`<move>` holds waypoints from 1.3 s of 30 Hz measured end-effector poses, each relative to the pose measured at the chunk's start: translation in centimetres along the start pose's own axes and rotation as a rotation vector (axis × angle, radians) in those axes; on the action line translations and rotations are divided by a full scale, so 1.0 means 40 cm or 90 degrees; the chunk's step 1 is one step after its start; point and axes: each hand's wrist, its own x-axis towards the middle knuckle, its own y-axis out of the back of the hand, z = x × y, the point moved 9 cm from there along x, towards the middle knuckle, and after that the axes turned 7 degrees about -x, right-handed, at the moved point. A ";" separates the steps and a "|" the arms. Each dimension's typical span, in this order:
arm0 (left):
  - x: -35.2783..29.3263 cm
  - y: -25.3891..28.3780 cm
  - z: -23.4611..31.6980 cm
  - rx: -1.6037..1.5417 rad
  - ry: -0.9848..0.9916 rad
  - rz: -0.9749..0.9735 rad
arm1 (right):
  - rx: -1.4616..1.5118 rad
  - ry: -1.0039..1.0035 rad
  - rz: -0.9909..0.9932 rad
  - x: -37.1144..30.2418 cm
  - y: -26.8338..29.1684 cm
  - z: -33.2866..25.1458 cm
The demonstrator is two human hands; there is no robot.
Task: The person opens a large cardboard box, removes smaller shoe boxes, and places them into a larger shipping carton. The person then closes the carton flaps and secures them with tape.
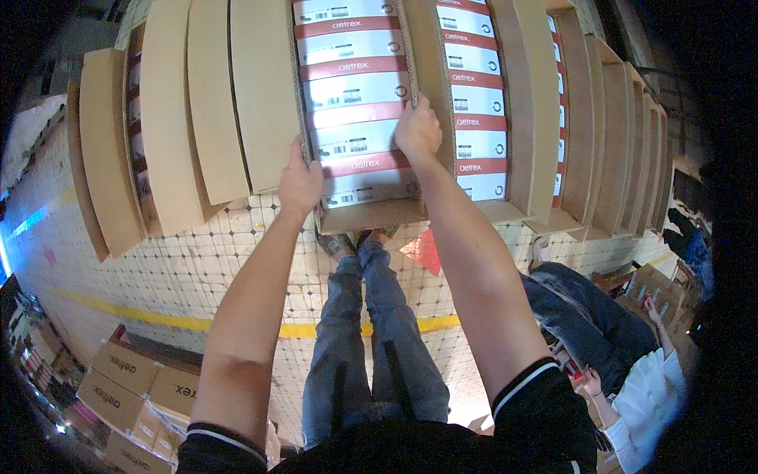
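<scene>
An open cardboard carton (373, 215) stands in front of me, with its near end close to my feet. White shoe boxes (359, 91) with red bands fill it in a row. My left hand (301, 183) is closed on the carton's left side wall, close to its near corner. Farther along, my right hand (419, 130) grips the right side wall, its fingers partly over the rim beside the boxes. The undersides of both grips are hidden.
To the right is another open carton of shoe boxes (479, 101), then more cartons (612, 150). Open flaps (170, 118) and cartons line the left. Closed cartons (118, 387) are stacked behind at lower left. A person (632, 395) works at lower right. A red patch (424, 251) marks the floor.
</scene>
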 end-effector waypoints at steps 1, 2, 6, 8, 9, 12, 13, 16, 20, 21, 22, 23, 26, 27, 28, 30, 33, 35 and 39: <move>0.003 0.007 0.008 0.009 0.023 0.036 | 0.002 0.008 -0.003 0.005 0.016 0.013; 0.016 0.012 0.017 0.018 0.063 0.065 | 0.000 0.020 -0.003 0.015 0.034 0.021; 0.143 0.053 0.117 0.050 0.089 0.172 | -0.007 0.102 -0.019 0.035 0.064 0.029; 0.219 0.077 0.161 0.073 0.095 0.199 | -0.015 0.098 -0.034 0.041 0.060 0.035; 0.252 0.084 0.179 0.086 0.078 0.202 | -0.010 0.089 -0.055 0.043 0.052 0.041; 0.320 0.099 0.214 0.127 0.039 0.209 | -0.021 0.079 -0.053 0.048 0.062 0.050; 0.331 0.097 0.218 0.138 0.032 0.211 | -0.001 0.072 -0.068 0.050 0.063 0.057; 0.340 0.096 0.222 0.151 0.021 0.227 | 0.054 0.082 -0.092 0.057 0.079 0.069; 0.341 0.110 0.224 0.132 0.008 0.230 | 0.086 0.104 -0.077 0.069 0.090 0.073; 0.342 0.108 0.224 0.124 0.001 0.218 | 0.085 0.096 -0.079 0.072 0.088 0.077; 0.343 0.110 0.220 0.120 0.007 0.209 | 0.087 0.092 -0.071 0.074 0.087 0.080; 0.343 0.111 0.213 0.120 0.020 0.206 | 0.093 0.097 -0.066 0.074 0.085 0.079; 0.347 0.112 0.208 0.102 0.015 0.204 | 0.095 0.089 -0.061 0.075 0.084 0.083; 0.348 0.113 0.203 0.092 0.022 0.207 | 0.105 0.085 -0.046 0.075 0.091 0.084; 0.349 0.110 0.203 0.081 0.021 0.205 | 0.100 0.071 -0.061 0.075 0.090 0.086; 0.349 0.111 0.207 0.080 0.013 0.211 | 0.123 0.060 -0.067 0.074 0.100 0.078; 0.344 0.115 0.216 0.098 0.012 0.221 | 0.046 -0.044 -0.166 0.061 0.084 0.084; 0.340 0.112 0.218 0.095 0.017 0.207 | -0.022 -0.046 -0.178 0.045 0.087 0.059; 0.331 0.113 0.220 0.078 0.013 0.215 | 0.010 0.028 -0.068 0.018 0.129 -0.026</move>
